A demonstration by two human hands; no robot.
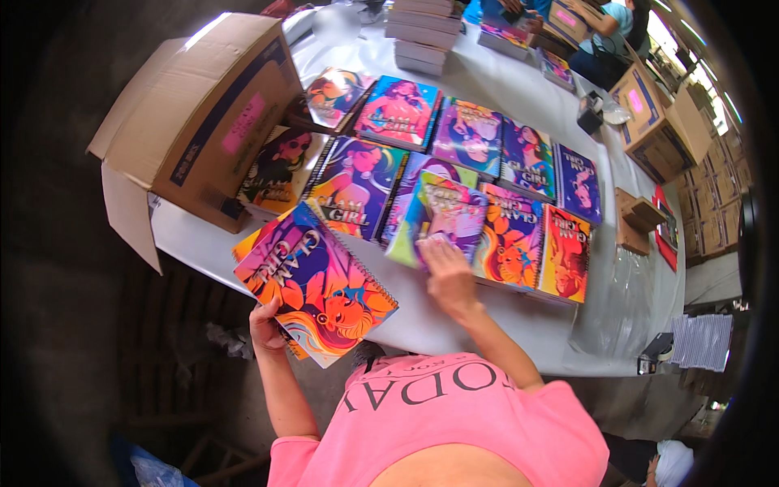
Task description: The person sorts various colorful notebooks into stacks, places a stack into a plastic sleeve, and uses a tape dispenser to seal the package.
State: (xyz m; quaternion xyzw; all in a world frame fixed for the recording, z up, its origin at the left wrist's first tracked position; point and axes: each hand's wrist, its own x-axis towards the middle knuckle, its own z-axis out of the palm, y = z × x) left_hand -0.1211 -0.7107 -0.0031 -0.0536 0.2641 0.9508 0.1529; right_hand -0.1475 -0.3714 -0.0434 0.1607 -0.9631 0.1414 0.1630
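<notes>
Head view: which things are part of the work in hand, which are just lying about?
In hand:
- left hand holding spiral notebook stack
- right hand on green-edged notebook
- notebook rows

Lying about:
- cardboard box
- tape dispenser
- grey book stack

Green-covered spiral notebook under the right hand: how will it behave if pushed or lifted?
The green notebook lies tilted across other notebooks' glossy covers, so it will probably slide easily when the right hand pushes it. Its flat cover looks fairly stiff, unlikely to flop much. The spiral binding may snag on neighbouring notebooks.
</notes>
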